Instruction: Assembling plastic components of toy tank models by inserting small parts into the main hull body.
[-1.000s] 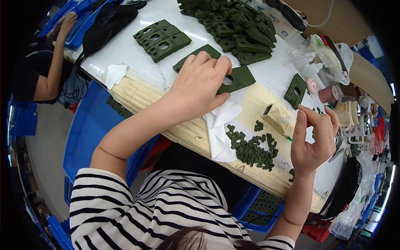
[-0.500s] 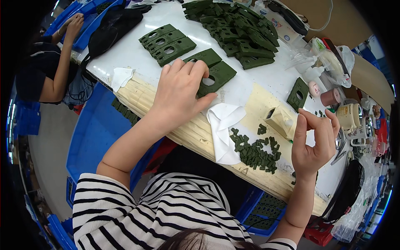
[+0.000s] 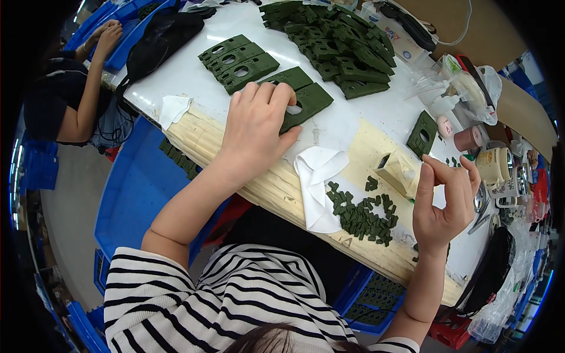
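My left hand (image 3: 256,120) lies over the near end of a dark green moulded plate (image 3: 315,101) with a round hole, fingers curled on it and thumb at its near edge. The plate lies on the table beside similar plates (image 3: 241,63) in a row. My right hand (image 3: 444,203) is raised at the right, thumb and forefinger pinched together; whether something tiny is between them I cannot make out. Close by are a cream-coloured small box (image 3: 401,172), a scatter of small green pieces (image 3: 365,220) and a lone green plate (image 3: 422,135).
A heap of green plates (image 3: 344,50) covers the back of the white table (image 3: 176,76). A white cloth (image 3: 318,188) hangs over the padded front edge. Jars, a mug (image 3: 493,165) and plastic bags crowd the right. A blue bin (image 3: 132,194) stands below; another person (image 3: 76,112) sits far left.
My left hand has shifted very slightly, its thumb drawn in closer to the plate. My right hand keeps its pinch in nearly the same place.
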`<state>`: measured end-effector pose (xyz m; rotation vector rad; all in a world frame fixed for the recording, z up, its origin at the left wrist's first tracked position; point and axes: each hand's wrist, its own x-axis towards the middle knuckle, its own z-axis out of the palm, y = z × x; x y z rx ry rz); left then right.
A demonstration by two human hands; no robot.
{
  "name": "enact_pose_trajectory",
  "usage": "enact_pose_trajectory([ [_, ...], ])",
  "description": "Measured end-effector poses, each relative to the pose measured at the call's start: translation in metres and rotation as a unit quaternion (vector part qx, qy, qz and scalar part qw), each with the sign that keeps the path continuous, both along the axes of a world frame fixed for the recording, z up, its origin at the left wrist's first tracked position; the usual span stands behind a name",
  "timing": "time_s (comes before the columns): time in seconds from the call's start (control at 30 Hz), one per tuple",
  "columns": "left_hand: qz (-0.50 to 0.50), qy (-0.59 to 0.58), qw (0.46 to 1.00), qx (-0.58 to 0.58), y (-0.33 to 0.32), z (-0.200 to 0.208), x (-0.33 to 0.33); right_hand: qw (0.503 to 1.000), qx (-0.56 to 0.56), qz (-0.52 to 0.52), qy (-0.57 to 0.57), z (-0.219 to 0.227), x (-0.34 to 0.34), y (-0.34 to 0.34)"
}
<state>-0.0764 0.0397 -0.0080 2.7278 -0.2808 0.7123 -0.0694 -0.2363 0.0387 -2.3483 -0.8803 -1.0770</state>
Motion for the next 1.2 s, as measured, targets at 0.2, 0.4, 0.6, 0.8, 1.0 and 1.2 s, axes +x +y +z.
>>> enact_pose_trajectory([
  [0.2,-0.015,-0.051,0.998,-0.043,0.027,0.002,0.005,1.0,0.001,0.0,0.002,0.0,0.0,-0.001],
  [0.4,-0.061,-0.025,0.997,-0.034,0.028,-0.001,-0.003,1.0,-0.003,0.001,0.005,-0.001,-0.001,0.0],
  [0.6,-0.035,0.012,0.999,-0.019,0.009,-0.008,0.009,1.0,-0.004,0.005,0.01,-0.002,0.0,0.001],
  [0.8,-0.038,0.016,0.988,-0.148,0.014,-0.005,0.015,1.0,-0.005,0.004,0.006,0.001,-0.002,-0.001],
  [1.0,0.102,-0.029,0.992,-0.068,0.073,0.002,0.028,1.0,0.0,0.004,0.004,0.002,-0.002,-0.002],
  [1.2,0.105,0.011,0.994,0.009,0.089,-0.007,0.033,1.0,-0.004,0.006,0.001,0.001,-0.002,0.0],
])
